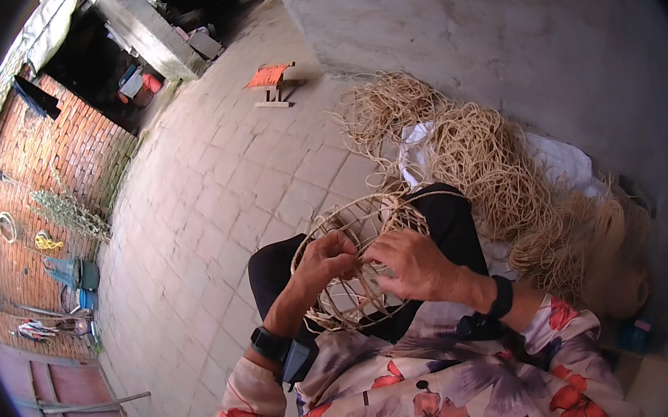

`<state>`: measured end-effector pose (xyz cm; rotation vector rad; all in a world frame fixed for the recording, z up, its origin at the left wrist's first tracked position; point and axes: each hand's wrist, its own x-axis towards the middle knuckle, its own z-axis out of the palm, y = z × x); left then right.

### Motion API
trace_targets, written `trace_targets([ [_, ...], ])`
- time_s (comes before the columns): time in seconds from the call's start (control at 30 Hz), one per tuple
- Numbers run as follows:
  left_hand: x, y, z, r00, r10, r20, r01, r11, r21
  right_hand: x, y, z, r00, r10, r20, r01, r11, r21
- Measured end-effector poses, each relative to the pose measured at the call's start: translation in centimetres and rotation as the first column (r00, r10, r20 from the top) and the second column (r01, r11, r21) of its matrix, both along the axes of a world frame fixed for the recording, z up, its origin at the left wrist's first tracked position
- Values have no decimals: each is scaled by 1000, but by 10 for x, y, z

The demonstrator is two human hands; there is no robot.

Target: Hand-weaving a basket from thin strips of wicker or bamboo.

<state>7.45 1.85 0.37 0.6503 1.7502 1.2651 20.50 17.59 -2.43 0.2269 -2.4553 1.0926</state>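
An openwork basket frame (pixel 342 304) of tan cord or cane rests in my lap, between my knees. My left hand (pixel 325 260) is closed at its near left part, fingers pinched around a strand of the frame. Close beside it, my right hand (pixel 415 263) bends its fingers over the weave, thumb and forefinger pressed on a strand. The two hands almost meet at the middle of the frame. Denser weaving (pixel 405 216) shows at its far right side. Exactly which strands lie between my fingertips is hidden.
Heaps of tan cord (pixel 479 152) lie along the grey wall (pixel 493 21) to my right, partly on white sheeting (pixel 561 162). A low stool (pixel 269 75) with an orange seat stands ahead on the paved floor (pixel 186 199). A brick wall (pixel 61 164) runs along the left.
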Motion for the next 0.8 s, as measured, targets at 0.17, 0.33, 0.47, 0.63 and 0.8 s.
trace_targets([
  [0.17,-5,3,-1,994,-23,110,25,1000,-10,4,-13,-4,993,-95,-65,105,979,172],
  [0.33,-18,-7,-15,814,-370,-448,499,840,214,2,-18,-12,971,-169,-169,211,939,272],
  [0.47,-22,-10,-25,942,-328,-68,335,915,227,-1,-24,-17,943,-205,-261,292,885,362],
  [0.63,-19,-8,-23,729,-270,-629,601,693,399,3,-30,-15,953,-234,-190,283,914,292],
  [0.8,-14,-11,-15,938,-321,-127,346,883,316,14,-39,-14,917,-357,-179,386,906,171],
])
